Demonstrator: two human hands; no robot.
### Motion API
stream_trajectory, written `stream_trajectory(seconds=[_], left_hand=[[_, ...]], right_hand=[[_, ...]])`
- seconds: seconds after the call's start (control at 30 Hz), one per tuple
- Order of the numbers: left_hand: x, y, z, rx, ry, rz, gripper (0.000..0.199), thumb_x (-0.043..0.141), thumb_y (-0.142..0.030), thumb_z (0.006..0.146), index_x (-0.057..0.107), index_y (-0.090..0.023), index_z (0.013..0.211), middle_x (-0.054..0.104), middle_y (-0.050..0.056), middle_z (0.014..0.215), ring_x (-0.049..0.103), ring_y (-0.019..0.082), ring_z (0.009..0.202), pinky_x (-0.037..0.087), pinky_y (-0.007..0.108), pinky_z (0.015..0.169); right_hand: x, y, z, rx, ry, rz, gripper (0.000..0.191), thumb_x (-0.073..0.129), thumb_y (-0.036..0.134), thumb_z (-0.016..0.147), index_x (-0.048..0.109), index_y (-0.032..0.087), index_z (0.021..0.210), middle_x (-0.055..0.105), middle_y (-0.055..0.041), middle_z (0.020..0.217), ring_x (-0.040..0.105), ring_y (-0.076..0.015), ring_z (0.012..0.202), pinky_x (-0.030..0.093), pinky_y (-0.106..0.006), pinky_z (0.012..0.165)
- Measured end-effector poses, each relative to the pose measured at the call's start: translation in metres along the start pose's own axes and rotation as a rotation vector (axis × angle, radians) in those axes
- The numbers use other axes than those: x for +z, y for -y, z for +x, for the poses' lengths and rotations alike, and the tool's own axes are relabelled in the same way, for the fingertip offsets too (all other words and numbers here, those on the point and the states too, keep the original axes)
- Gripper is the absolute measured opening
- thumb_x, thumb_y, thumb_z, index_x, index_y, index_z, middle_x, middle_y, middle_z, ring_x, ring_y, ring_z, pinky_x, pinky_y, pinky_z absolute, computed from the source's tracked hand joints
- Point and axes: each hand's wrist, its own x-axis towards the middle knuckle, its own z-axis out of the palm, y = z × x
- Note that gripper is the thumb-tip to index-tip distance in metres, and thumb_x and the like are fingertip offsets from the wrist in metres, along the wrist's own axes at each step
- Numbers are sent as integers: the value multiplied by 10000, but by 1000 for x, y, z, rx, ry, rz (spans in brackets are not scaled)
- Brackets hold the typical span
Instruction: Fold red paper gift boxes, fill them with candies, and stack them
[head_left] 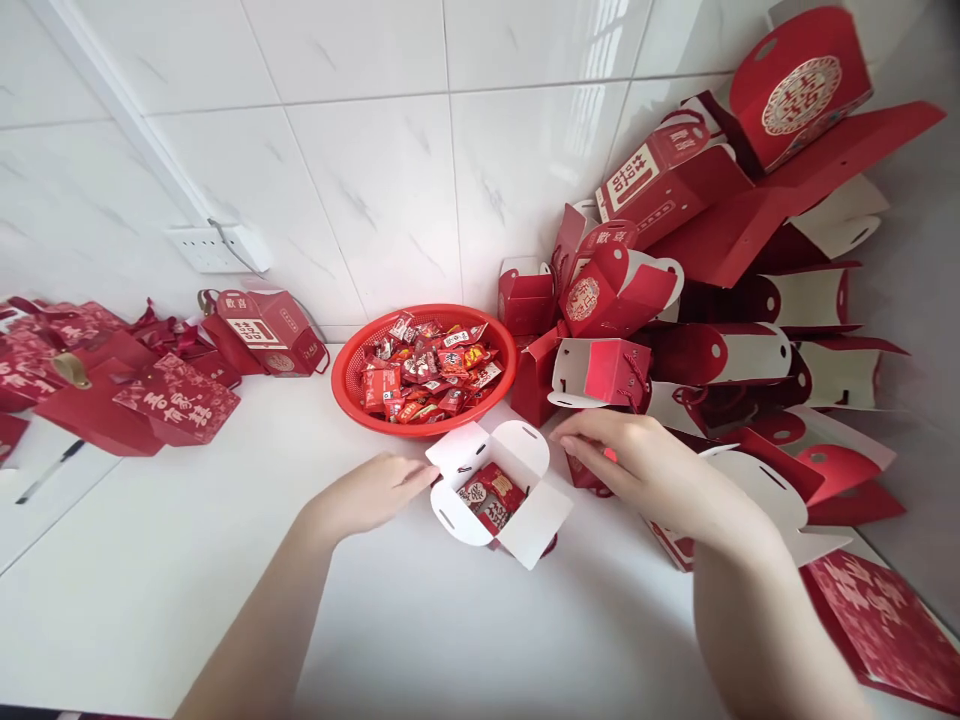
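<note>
An opened candy box (491, 495) with a white inside stands on the white table, its flaps folded outward. Red wrapped candies (493, 497) lie inside it. My left hand (379, 490) is at the box's left side, fingers pinched at the edge of a flap. To the right, my right hand (619, 455) hovers just beside the upper right flap, fingers stretched out and holding nothing I can see. Behind the box sits a red plastic basket (346, 375) full of wrapped candies (431, 365).
Many red gift boxes (720, 355), several with open tops, are piled along the right side and wall. More red boxes (180, 400) and a packed box (270, 325) stand at the left. A pen (51, 472) lies on the table. A wall socket (217, 248) holds a cable.
</note>
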Motion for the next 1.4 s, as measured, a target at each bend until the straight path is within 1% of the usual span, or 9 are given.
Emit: stream_trajectory(seconds=[0.13, 0.3, 0.43, 0.53, 0.73, 0.93, 1.1, 1.23, 1.4], left_hand=[[27, 24, -3, 121, 71, -316, 452, 430, -234, 892, 565, -268, 1321, 628, 26, 1310, 614, 200, 1130, 475, 291, 956], [63, 36, 13, 123, -65, -536, 544, 566, -265, 846, 460, -212, 1377, 596, 95, 1301, 608, 233, 1119, 527, 351, 907], [76, 33, 19, 158, -138, -619, 691, 597, -315, 863, 289, -267, 1480, 538, 95, 1361, 590, 229, 1146, 530, 372, 937], [81, 32, 15, 247, -178, -579, 628, 574, -314, 882, 339, -304, 1464, 463, 67, 1447, 514, 230, 1265, 460, 388, 1058], [95, 26, 1, 229, -174, -510, 652, 540, -304, 899, 281, -334, 1497, 360, 69, 1534, 407, 263, 1370, 426, 451, 1095], [119, 5, -11, 237, -77, -645, 611, 526, -281, 920, 279, -320, 1478, 467, 85, 1442, 462, 249, 1319, 383, 477, 1126], [124, 0, -15, 174, -179, -511, 629, 580, -349, 899, 288, -366, 1456, 488, 68, 1363, 525, 245, 1182, 519, 380, 940], [109, 8, -3, 306, -231, -303, 782, 602, -324, 876, 178, -388, 1530, 495, 72, 1304, 545, 243, 1097, 516, 366, 892], [102, 22, 20, 462, -319, -182, 661, 571, -386, 894, 324, -341, 1505, 555, 70, 1137, 564, 225, 974, 494, 343, 851]], right_hand=[[15, -14, -36, 91, 114, -4, 299, 400, 338, 1001, 625, 233, 834, 657, -30, 796, 585, -174, 657, 453, -289, 620], [62, -21, -68, 79, 356, 160, 249, 440, 246, 971, 676, 233, 893, 695, -45, 855, 645, -206, 782, 468, -303, 703], [97, -15, -68, 152, 205, 319, 242, 442, 221, 957, 540, 252, 1176, 701, -42, 1020, 657, -211, 850, 500, -320, 739], [110, -16, -62, 191, 83, 364, 349, 505, 271, 940, 409, 241, 1275, 695, -53, 1016, 658, -217, 855, 522, -336, 758], [111, -33, -52, 266, -70, 263, 825, 678, 446, 830, 200, 228, 1466, 500, -162, 1344, 599, -291, 1114, 530, -441, 908], [111, -34, -51, 179, -46, 466, 952, 614, 443, 902, -65, 295, 1553, 385, -135, 1497, 565, -238, 1172, 497, -429, 1003], [107, -29, -49, 149, -19, 336, 889, 641, 335, 873, 67, 357, 1551, 408, -112, 1444, 597, -227, 1062, 550, -414, 901], [97, -23, -39, 77, 36, 266, 785, 606, 250, 878, 187, 373, 1531, 469, -84, 1355, 631, -205, 988, 555, -390, 894], [106, -34, -25, -67, -13, 194, 705, 605, 266, 901, 273, 357, 1516, 358, -80, 1476, 416, -252, 1351, 435, -403, 1080]])
